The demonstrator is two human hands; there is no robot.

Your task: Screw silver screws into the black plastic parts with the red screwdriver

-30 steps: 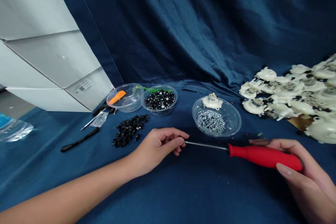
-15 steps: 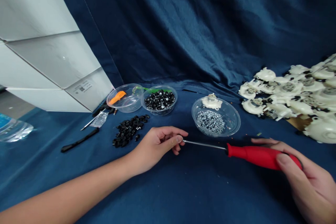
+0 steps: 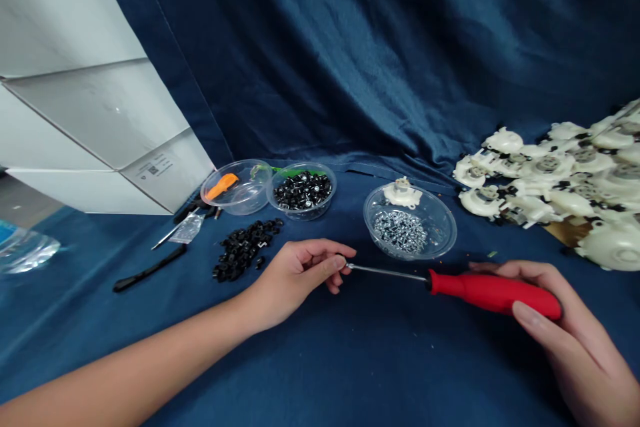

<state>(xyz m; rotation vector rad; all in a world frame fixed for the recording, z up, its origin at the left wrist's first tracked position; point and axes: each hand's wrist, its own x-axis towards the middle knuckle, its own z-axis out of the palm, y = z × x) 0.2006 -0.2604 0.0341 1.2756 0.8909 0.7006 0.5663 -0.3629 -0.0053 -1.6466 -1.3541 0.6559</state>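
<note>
A screwdriver (image 3: 500, 293) with a red handle and a thin metal shaft lies nearly level in front of me. My right hand (image 3: 565, 320) grips the rear of its handle between thumb and fingers. At the far end of the shaft, my left hand (image 3: 305, 273) is closed in a pinch around the tip. Whatever small piece sits between thumb and forefinger is mostly hidden; a bit of dark and metal shows there. Beyond the shaft stands a clear bowl (image 3: 447, 247) of small silver screws (image 3: 400, 230), with a cream plastic part (image 3: 403, 193) inside.
Left of my hand lies a pile of black pieces (image 3: 243, 247). Behind it are a bowl of black parts (image 3: 303, 192) and a bowl with an orange tool (image 3: 221, 185). White boxes (image 3: 100, 113) stand left; cream housings (image 3: 545, 170) heap up right.
My right thumb and fingers have shifted slightly left on the red handle, and the hand looks a little more open around it. My left hand keeps its pinch at the tip.
</note>
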